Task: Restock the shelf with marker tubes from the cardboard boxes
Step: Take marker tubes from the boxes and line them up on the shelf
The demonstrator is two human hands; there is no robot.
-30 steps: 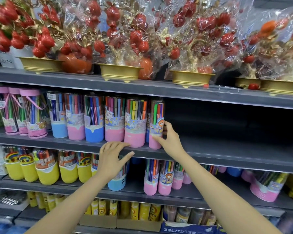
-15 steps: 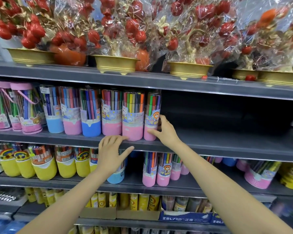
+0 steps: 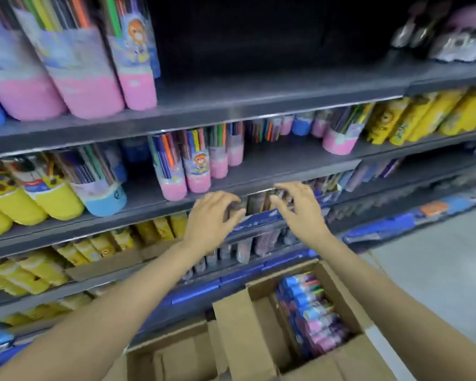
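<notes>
Low in the head view stands an open cardboard box with several marker tubes lying inside, blue and pink caps showing. My left hand and my right hand hover side by side in front of the lower shelves, above the box. Both hold nothing, and their fingers are loosely bent. On the upper grey shelf, pink-based marker tubes stand at the left, with a bare stretch to their right. The view is blurred.
More pink-based tubes and yellow-based tubs stand on the shelf below. Yellow packs lie at the right. A second cardboard box sits left of the first. Grey floor shows at the right.
The view has swung down from the upper shelves to the boxes. Both hands left the shelf edge and the tube there and dropped lower, holding nothing.
</notes>
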